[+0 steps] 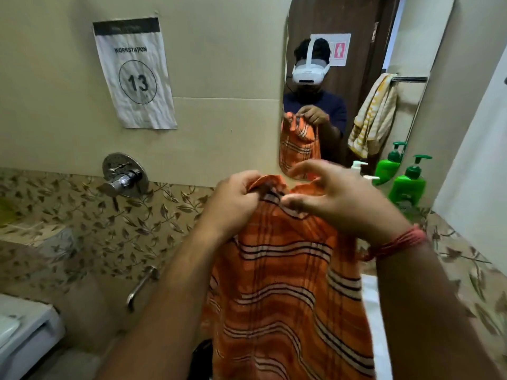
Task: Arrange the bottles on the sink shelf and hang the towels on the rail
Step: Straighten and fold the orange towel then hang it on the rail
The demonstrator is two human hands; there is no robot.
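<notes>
An orange towel [285,283] with dark and white stripes hangs in front of me over the sink. My left hand [233,204] grips its top edge with curled fingers. My right hand [337,198] hovers at the same edge, fingers spread and bent, thumb touching the cloth; whether it pinches the towel is unclear. A green pump bottle [408,185] stands on the shelf at the right, with a white pump top [370,178] beside it. In the mirror [356,78] a yellow and white striped towel [373,119] hangs on a rail [410,79].
A chrome wall tap [123,178] and a chrome spout [141,286] sit on the leaf-patterned tiles to the left. A paper sign [134,75] reads WORKSTATION 13. A white cistern corner [24,335] lies at the bottom left. A white wall edge [477,149] closes the right side.
</notes>
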